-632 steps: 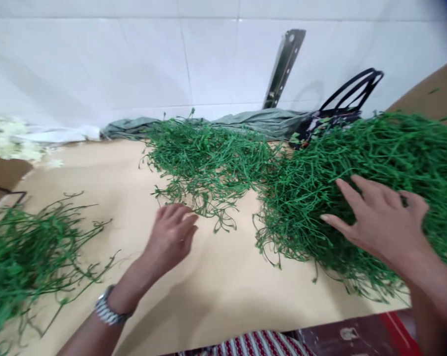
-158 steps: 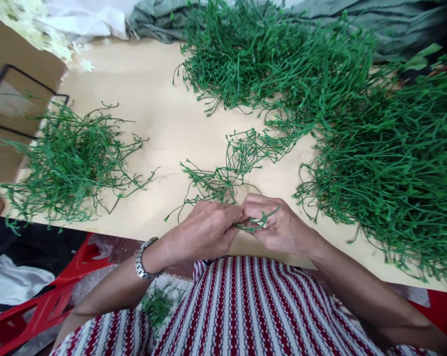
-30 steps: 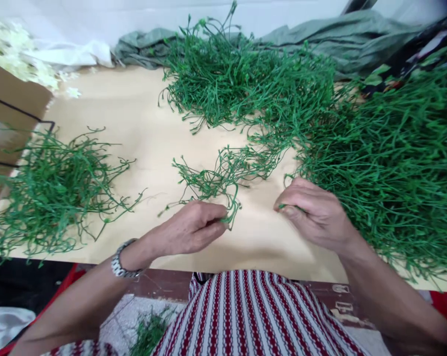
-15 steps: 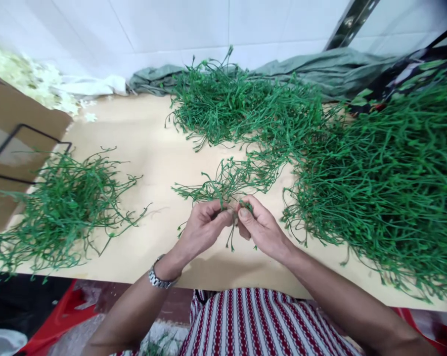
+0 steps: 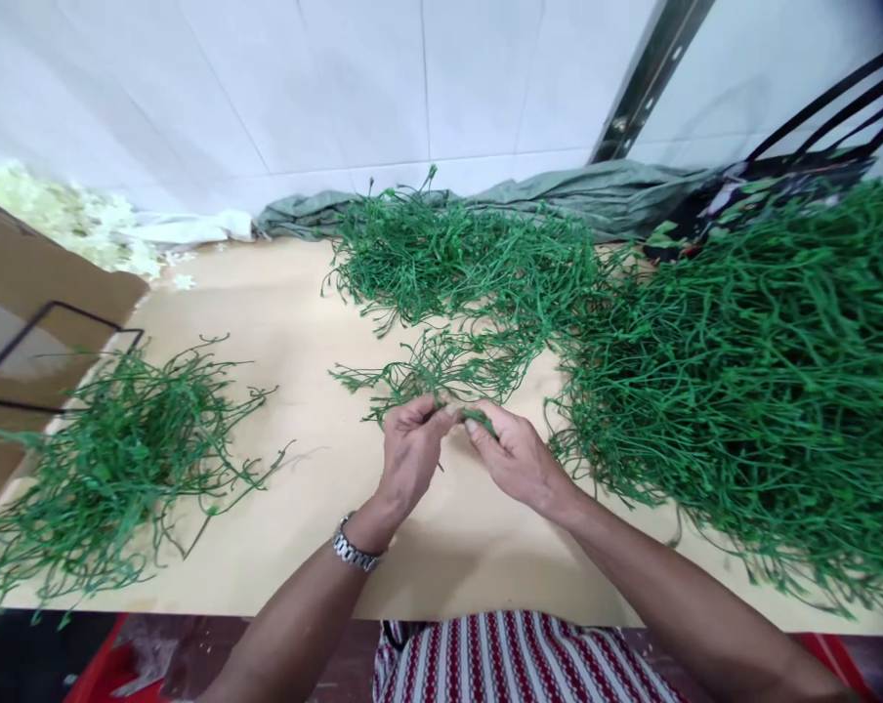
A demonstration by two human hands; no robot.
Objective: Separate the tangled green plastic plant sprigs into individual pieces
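My left hand (image 5: 416, 439) is closed in a pinch, with thin green stems between thumb and fingers. Close beside it, my right hand (image 5: 511, 449) pinches a short green stem (image 5: 478, 421) that reaches toward the left fingertips. The fingertips of both hands nearly meet over the table. Just beyond them lies a small loose cluster of green stems (image 5: 456, 359) with tiny buds at their tips. Whether the two hands hold the same stem is hard to make out.
A large heap of green stems (image 5: 749, 391) covers the right side, joining a back pile (image 5: 456, 249). Another pile (image 5: 119, 469) lies left, by a cardboard box (image 5: 38, 264) and black wire frame (image 5: 17, 356). Pale flowers (image 5: 67, 220) and green cloth (image 5: 559, 195) line the wall.
The view has tilted up, so the table sits lower in it. My left wrist has turned more upright. The stems that hung below my fingers are mostly out of sight now.
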